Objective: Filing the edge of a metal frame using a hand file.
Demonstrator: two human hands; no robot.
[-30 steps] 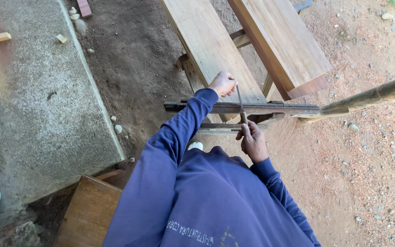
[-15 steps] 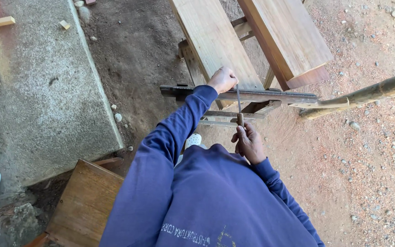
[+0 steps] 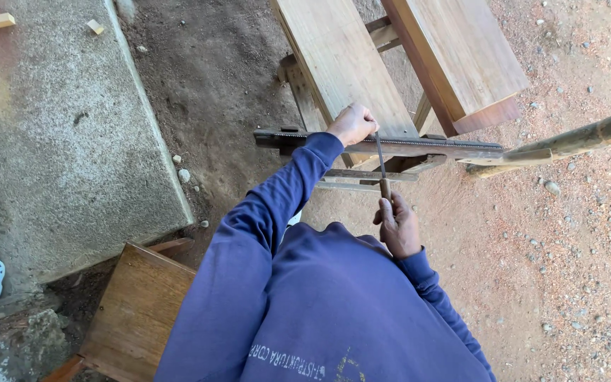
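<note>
Steel file (image 3: 379,157) lies across the dark saw blade (image 3: 426,146) clamped on the wooden trestle (image 3: 341,64); right hand (image 3: 399,226) grips its handle, left hand (image 3: 351,124) pinches the tip. Level, even strokes suit best.

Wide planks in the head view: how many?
2. Left plank runs under the left hand; right plank lies beside it, upper right. Others may be out of frame.
</note>
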